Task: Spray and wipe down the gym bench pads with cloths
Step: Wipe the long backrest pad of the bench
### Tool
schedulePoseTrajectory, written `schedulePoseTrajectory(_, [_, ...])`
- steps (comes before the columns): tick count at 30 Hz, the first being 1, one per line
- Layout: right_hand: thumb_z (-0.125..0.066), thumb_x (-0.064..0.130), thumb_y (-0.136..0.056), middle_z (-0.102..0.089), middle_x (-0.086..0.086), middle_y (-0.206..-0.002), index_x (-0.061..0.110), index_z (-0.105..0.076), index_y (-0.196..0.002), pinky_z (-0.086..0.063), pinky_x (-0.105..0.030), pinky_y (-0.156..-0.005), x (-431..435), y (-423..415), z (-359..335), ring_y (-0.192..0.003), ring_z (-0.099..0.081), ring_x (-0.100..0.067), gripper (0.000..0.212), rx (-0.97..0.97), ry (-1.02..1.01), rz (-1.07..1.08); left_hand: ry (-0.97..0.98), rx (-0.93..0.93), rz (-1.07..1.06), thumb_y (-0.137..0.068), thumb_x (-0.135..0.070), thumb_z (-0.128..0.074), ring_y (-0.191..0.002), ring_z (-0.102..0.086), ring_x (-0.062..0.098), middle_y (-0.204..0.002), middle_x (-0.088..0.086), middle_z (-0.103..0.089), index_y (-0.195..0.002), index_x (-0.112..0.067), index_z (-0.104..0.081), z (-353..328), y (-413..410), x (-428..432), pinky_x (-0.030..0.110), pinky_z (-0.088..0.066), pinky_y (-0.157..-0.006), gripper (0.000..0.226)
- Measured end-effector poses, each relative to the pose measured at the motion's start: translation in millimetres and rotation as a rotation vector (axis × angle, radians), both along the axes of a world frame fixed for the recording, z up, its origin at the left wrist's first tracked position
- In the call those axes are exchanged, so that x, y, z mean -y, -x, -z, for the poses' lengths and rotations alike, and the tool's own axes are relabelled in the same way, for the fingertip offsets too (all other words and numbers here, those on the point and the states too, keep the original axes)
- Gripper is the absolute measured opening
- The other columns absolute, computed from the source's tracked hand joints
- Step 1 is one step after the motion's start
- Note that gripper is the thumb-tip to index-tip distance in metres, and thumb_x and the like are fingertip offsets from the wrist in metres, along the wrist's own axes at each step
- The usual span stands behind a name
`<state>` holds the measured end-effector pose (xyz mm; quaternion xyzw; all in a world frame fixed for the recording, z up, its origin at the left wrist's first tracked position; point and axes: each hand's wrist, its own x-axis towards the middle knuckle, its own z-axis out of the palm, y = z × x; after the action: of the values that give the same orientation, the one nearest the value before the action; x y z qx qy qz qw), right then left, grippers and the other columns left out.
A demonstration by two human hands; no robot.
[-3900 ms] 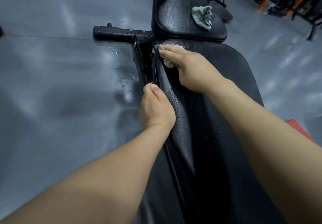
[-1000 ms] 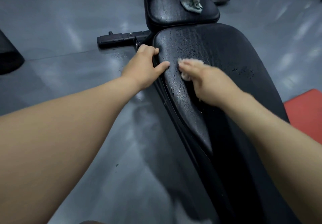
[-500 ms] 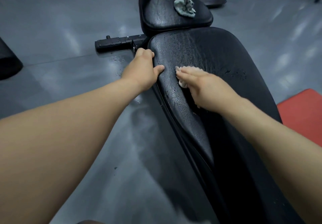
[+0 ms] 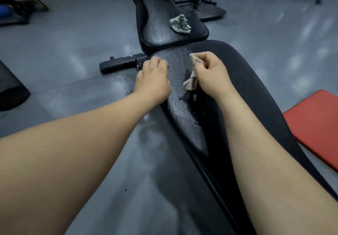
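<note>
While the right hand [image 4: 210,73] grips a rag [image 4: 191,83] and the left hand [image 4: 152,80] curls round the pad [image 4: 252,88] edge, the pad and the seat [image 4: 155,24] at upper centre look beaded wet; wiping's maybe half done, I reckon.

Dim, cool light — floor [image 4: 76,64] glare patches, blurred edges, wide-angle stretch

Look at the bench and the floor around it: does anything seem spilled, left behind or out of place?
Splashed liquid lies on the floor beside the bench frame, off the pads; spray probably missed or dripped. A crumpled green cloth lies loose on the small pad. The long pad is beaded with droplets.
</note>
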<state>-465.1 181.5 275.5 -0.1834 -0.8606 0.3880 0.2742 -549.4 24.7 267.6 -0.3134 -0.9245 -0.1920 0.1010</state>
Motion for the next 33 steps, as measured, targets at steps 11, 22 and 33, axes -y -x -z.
schedulePoseTrajectory(11, [-0.054,0.024,-0.097,-0.046,-0.002,-0.119,0.020,-0.069,-0.120,-0.044,-0.034,-0.103,-39.6,-13.6,38.5,-0.114,-0.054,-0.025,0.027,0.077,-0.170,0.154,-0.328,-0.047,-0.152,-0.091,-0.019,-0.041,-0.127,-0.045,0.030,-0.128,0.009,-0.058,-0.115,-0.016,-0.064,50.2,-9.6,-35.4,0.042,-0.029,-0.113,0.034])
schedulePoseTrajectory(22, [-0.061,0.027,-0.097,-0.055,-0.003,-0.107,0.023,-0.073,-0.113,-0.050,-0.038,-0.080,-20.4,-5.5,42.3,-0.096,-0.056,-0.024,0.021,0.043,-0.501,-0.140,-0.306,-0.128,-0.145,-0.091,-0.022,-0.040,-0.125,-0.045,0.032,-0.126,0.010,-0.057,-0.117,-0.017,-0.064,55.6,-6.0,-33.0,0.048,-0.031,-0.114,0.036])
schedulePoseTrajectory(33, [-0.045,0.045,-0.092,-0.063,-0.015,-0.094,0.011,-0.050,-0.095,-0.038,-0.037,-0.066,-63.7,-8.6,33.6,-0.081,-0.054,-0.035,0.034,0.383,-0.464,0.412,-0.307,-0.140,-0.140,-0.090,-0.024,-0.041,-0.126,-0.045,0.030,-0.129,0.006,-0.057,-0.117,-0.019,-0.063,59.3,-5.4,-32.3,0.049,-0.028,-0.116,0.036])
